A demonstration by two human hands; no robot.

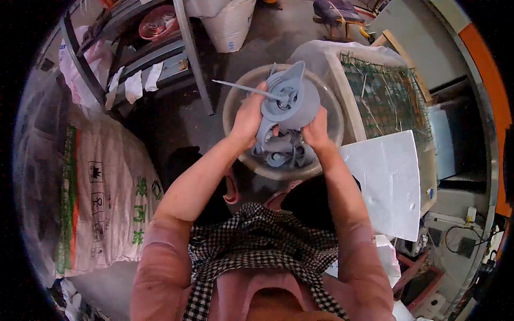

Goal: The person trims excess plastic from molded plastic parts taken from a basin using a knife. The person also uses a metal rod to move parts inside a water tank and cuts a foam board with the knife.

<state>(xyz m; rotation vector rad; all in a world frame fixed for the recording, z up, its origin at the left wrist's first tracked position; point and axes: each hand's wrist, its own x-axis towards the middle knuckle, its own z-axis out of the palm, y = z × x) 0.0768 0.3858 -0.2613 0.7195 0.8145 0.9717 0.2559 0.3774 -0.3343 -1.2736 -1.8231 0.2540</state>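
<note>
Both hands hold a grey plastic jug above a round tub. The jug has a pointed spout, a loop handle and a wide open mouth tilted up toward me. A thin grey rod sticks out of the mouth to the left; its lower end is among small grey parts inside. My left hand is closed on the jug's left side near rim and handle, partly hiding them. My right hand grips the right side of its body, fingers mostly hidden. Below, several grey plastic pieces lie in the tub.
A white foam board leans at the right, beside a pale crate with green netting. A large woven sack stands at the left. Behind it is a metal rack with a pink basin. A white sack stands farther back.
</note>
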